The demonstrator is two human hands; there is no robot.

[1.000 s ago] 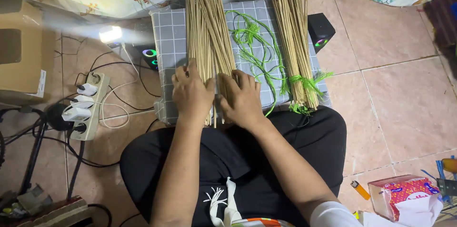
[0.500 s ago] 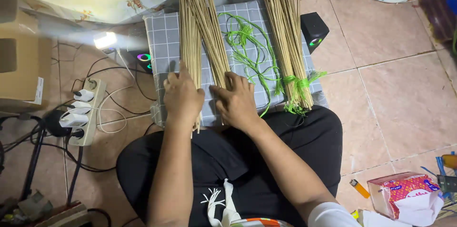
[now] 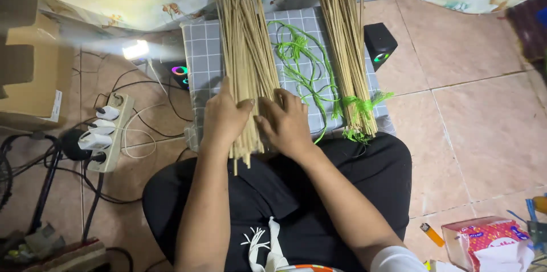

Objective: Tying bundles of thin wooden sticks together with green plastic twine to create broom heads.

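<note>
The person sits on a tiled floor (image 3: 490, 129) with a small bench (image 3: 200, 49) covered in grey checked cloth set against the lap. A loose bundle of thin pale sticks (image 3: 246, 49) lies lengthwise on the bench, its near ends overhanging the front edge above the black trousers.

The left hand (image 3: 224, 117) lies flat on the near end of this bundle, fingers together and pointing away, thumb out to the right. It presses on the sticks rather than closing round them. The right hand (image 3: 286, 122) rests just beside it on the bundle's right edge, fingers spread and bent over the sticks; whether any stick is pinched under it cannot be told.

To the right, a tangle of green string (image 3: 302, 58) lies on the cloth. Beyond it lies a second bundle of sticks (image 3: 345, 44), bound near its lower end with green string.

A small black speaker (image 3: 380, 47) stands on the floor right of the bench. A white power strip (image 3: 105, 132) with plugs lies to the left, near a cardboard box (image 3: 28, 72). An orange lighter (image 3: 431, 234) and a tissue pack (image 3: 484, 243) lie at lower right.
</note>
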